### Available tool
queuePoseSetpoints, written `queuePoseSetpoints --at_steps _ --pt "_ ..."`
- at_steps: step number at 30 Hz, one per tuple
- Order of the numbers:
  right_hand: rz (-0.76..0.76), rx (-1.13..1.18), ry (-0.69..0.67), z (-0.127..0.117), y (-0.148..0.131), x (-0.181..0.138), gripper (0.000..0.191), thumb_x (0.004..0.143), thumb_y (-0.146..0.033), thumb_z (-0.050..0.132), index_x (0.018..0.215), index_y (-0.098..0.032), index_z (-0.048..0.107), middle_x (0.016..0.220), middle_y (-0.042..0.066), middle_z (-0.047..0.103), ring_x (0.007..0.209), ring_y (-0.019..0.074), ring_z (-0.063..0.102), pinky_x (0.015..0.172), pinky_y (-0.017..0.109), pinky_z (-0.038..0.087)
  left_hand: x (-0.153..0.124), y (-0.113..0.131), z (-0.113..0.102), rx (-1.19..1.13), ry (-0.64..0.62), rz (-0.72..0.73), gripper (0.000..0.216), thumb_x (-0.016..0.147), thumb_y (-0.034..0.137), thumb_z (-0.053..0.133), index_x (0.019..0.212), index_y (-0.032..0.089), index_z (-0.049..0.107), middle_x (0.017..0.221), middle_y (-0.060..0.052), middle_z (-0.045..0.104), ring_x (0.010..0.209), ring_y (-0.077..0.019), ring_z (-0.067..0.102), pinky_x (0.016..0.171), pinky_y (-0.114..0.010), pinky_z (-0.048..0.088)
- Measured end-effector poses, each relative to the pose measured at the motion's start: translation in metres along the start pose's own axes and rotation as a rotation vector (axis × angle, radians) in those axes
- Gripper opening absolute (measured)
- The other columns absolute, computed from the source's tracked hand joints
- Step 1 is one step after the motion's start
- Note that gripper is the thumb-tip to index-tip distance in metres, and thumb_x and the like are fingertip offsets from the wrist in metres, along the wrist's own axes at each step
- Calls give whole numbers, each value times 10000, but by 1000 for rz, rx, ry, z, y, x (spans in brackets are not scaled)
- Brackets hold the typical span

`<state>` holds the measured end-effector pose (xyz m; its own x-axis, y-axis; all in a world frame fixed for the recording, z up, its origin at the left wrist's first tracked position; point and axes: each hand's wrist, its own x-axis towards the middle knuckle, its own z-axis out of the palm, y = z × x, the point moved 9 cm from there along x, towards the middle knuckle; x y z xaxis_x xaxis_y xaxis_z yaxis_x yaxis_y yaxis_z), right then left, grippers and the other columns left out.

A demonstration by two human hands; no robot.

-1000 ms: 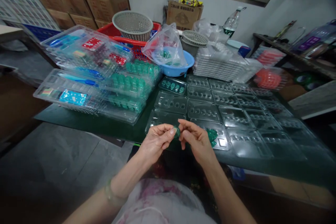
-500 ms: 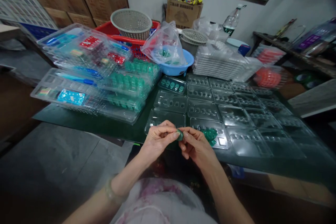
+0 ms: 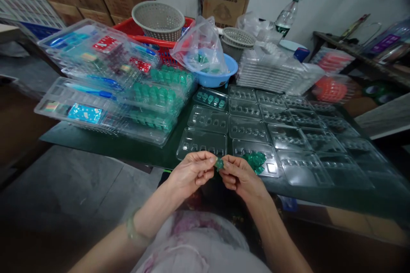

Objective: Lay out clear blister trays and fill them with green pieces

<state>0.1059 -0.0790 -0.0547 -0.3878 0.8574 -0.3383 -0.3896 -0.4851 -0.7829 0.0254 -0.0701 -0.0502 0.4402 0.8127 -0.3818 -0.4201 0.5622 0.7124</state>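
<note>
Between the fingertips of both hands is a small green translucent plastic piece [image 3: 219, 164], held above the table's near edge. My left hand [image 3: 194, 170] pinches its left side, and my right hand [image 3: 238, 175] grips it from the right. Just beyond my right hand, a pile of similar green pieces [image 3: 255, 162] lies on a clear plastic tray [image 3: 271, 169]. Another clear tray [image 3: 201, 141] with small moulded hollows lies just past my left hand. Farther back, one tray [image 3: 211, 98] has several green pieces set in a row.
Clear trays [image 3: 304, 168] cover the table's right side in rows. Filled packs [image 3: 150, 113] are stacked on the left. Behind stand a blue basin [image 3: 211, 80] with a plastic bag [image 3: 205, 47], a grey strainer basket [image 3: 158, 19], stacked clear packaging [image 3: 265, 70] and a bottle [image 3: 287, 15].
My left fingers have shifted, so more of the green piece shows between my hands. The view has tilted slightly downward. Both hands still hold the piece.
</note>
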Motion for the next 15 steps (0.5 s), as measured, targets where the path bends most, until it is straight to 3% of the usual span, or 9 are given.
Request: queuePoseSetpoints --at_steps 2,4,7,10,15 --pt "11 22 22 -6 1 2 282 696 -330 661 630 -170 437 520 -81 316 406 27 208 352 166 121 -4 15 1 57 25 117 175 698 271 679 673 120 594 495 38 450 386 -23 323 351 -177 113" --pt "5 56 56 -15 0 5 307 683 -296 670 598 -178 401 492 -90 277 404 32 191 350 168 111 -11 34 3 110 40 264 185 762 286 613 682 123 583 652 -19 583 402 -19 349 357 -184 147" --pt "-31 126 58 -25 -3 9 327 677 -283 678 584 -181 381 491 -93 245 409 34 177 345 165 106 -17 53 5 193 76 390 202 813 298 549 702 130 572 788 -48 626 413 -17 361 372 -191 191" --pt "-63 173 -26 -19 -7 10 282 701 -298 666 620 -172 427 520 -87 273 405 27 173 337 160 113 -17 53 2 278 154 382 184 796 327 569 773 144 585 659 -11 575 444 -43 393 367 -178 210" --pt "-90 134 -42 -10 -10 11 229 718 -274 662 641 -161 479 516 -82 307 399 21 203 344 156 130 -8 28 6 392 138 254 258 698 307 679 893 148 627 615 16 531 490 -55 417 385 -161 271"
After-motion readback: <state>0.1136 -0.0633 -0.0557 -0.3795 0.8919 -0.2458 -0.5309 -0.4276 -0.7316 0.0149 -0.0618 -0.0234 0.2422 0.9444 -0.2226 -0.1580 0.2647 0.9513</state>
